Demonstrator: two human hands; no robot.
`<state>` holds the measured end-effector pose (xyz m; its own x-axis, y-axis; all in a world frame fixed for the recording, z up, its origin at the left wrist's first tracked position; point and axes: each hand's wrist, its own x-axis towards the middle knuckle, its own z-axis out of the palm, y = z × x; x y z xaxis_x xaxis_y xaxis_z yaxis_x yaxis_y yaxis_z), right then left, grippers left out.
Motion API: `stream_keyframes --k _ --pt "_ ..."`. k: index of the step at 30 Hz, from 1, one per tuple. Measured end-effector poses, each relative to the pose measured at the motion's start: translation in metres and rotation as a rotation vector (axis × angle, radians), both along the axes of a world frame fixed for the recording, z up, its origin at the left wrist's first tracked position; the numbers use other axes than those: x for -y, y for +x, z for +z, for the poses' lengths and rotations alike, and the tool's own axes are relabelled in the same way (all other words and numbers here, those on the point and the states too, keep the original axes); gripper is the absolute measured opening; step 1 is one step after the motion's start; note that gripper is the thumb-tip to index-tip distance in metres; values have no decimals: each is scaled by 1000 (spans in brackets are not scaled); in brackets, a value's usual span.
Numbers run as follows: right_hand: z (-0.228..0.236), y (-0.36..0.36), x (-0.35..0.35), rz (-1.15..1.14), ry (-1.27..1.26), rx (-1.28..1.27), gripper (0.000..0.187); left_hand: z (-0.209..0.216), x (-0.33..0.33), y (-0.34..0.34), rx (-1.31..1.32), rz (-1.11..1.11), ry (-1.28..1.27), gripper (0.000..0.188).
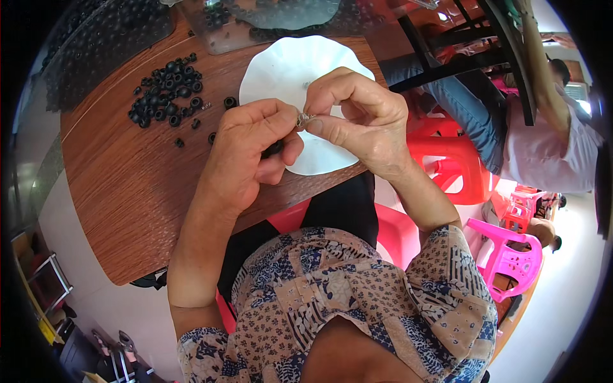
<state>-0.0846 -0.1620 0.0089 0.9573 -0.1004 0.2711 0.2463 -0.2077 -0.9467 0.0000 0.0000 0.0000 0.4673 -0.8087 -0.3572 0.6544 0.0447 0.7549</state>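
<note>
Over the white scalloped plate (273,67), my two hands meet fingertip to fingertip. A small silvery coil spring (303,119), perhaps more than one tangled together, is pinched between them. My left hand (246,140) grips its end with thumb and forefinger, while its curled lower fingers hold a small black round part (272,149). My right hand (364,118) pinches the other end of the spring, fingers bent. Left of the plate lies a loose pile of small black caps (167,89) on the wooden table, a tiny spring (205,106) at its edge.
Clear plastic bags of black parts (115,48) lie along the table's far side, and another plastic sheet or tray (223,35) sits behind the plate. To the right stand a red stool (447,156) and a pink chair (511,262). Another person (536,140) sits there.
</note>
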Motion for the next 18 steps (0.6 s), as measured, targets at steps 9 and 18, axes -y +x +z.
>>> stream_keyframes --k 9,18 --pt "2 3 -3 -21 534 -248 13 2 -1 3 -82 -55 -9 24" --pt "-1 46 3 -88 79 -262 12 10 -1 -5 -59 -175 -33 22"
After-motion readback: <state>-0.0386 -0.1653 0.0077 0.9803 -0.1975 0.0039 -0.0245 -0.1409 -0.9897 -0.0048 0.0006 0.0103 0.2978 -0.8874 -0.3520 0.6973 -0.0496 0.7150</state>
